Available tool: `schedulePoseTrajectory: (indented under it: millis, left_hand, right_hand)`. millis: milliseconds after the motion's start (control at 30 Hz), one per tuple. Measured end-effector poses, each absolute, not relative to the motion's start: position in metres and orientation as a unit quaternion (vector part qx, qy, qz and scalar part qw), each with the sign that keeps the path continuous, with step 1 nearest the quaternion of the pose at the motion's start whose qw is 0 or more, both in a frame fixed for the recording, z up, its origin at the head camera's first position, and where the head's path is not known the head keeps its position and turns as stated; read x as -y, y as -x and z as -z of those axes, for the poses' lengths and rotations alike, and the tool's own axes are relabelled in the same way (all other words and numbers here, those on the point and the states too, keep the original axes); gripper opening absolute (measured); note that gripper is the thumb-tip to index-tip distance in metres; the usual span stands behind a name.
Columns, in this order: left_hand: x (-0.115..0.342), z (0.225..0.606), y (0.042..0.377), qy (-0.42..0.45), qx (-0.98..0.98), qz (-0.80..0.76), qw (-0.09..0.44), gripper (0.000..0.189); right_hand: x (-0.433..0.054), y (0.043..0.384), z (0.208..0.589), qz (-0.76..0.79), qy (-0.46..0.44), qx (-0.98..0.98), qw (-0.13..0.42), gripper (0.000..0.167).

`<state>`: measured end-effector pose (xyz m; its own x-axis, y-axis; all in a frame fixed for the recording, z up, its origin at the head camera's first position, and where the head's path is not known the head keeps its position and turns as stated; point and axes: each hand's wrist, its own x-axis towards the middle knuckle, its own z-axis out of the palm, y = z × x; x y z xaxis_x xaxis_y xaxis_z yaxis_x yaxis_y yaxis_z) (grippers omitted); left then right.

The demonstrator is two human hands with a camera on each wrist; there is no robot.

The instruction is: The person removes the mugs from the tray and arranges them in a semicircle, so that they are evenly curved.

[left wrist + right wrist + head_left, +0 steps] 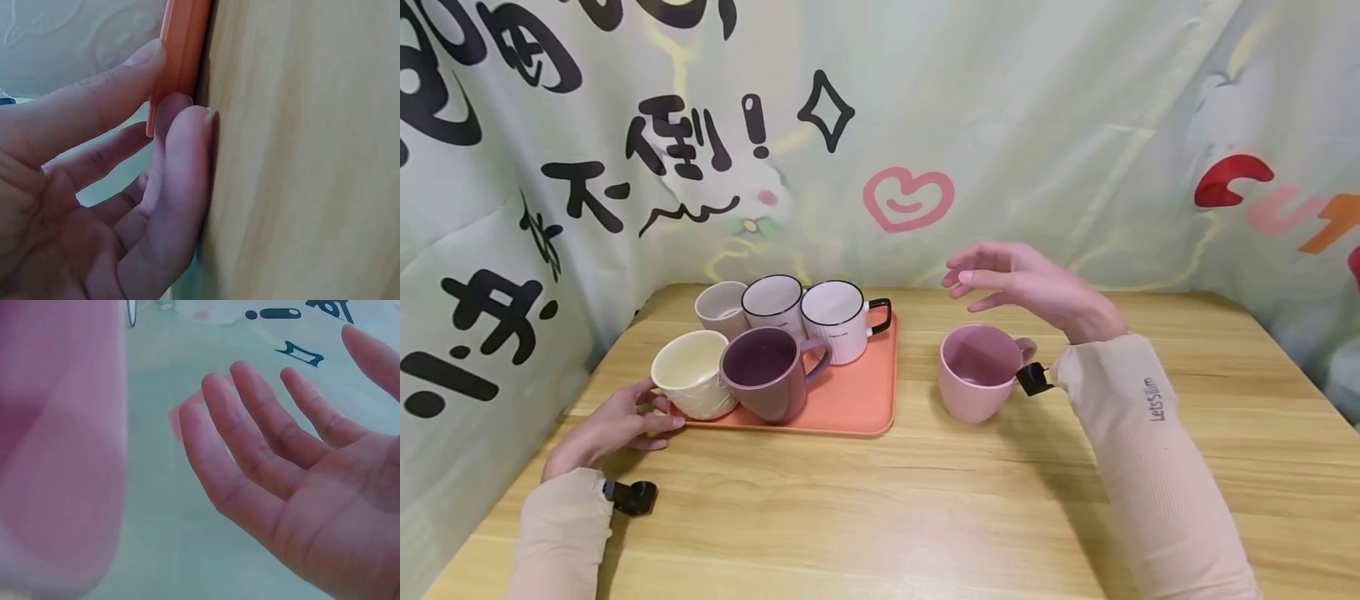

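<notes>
The smooth pink mug [973,375], ceramic by its look, stands upright on the table below my right hand [1018,283], and its handle points away from my left hand. That turn seems to put the handle on the side where my right wrist hangs, within easy reach. My right hand touches nothing; its fingers are spread loosely in the air, which I take to be so they stay clear of the rim.

Between my hands lies the flat orange tray [853,400], probably plastic. My left hand [612,427] pinches its near corner, thumb over the edge and fingers beneath, most likely to steady it.

Just beside my left fingers is the cream cup with a raised pattern [694,383], next to the dark purple mug [766,383]. Beyond them stand a small beige cup [722,310] and two white mugs with black rims [835,329]. All are packed toward my left hand, so a bare strip of tray faces my right.

The pale wooden table [850,517] bears everything, and past both hands hangs a light green printed cloth [1037,125].
</notes>
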<state>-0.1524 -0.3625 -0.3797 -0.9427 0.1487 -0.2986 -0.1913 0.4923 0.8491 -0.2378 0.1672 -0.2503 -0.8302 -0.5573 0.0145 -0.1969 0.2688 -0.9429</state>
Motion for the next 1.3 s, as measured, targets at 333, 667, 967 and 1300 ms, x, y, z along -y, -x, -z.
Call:
schedulePoseTrajectory:
  millis: [333, 667, 967, 1300]
  left_hand:
    - [0.362, 0.378, 0.151, 0.011, -0.852, -0.496, 0.166, 0.062]
    - [0.361, 0.380, 0.150, 0.011, -0.849, -0.503, 0.163, 0.061]
    - [0.361, 0.379, 0.151, 0.009, -0.847, -0.505, 0.165, 0.063]
    - [0.361, 0.379, 0.150, 0.013, -0.846, -0.507, 0.165, 0.062]
  right_hand:
    - [-0.136, 0.233, 0.242, 0.562, 0.259, -0.766, 0.175, 0.033]
    - [-0.096, 0.230, 0.255, 0.565, 0.267, -0.753, 0.205, 0.035]
    - [-0.074, 0.232, 0.267, 0.570, 0.276, -0.742, 0.221, 0.038]
    - [-0.062, 0.232, 0.278, 0.581, 0.283, -0.729, 0.225, 0.035]
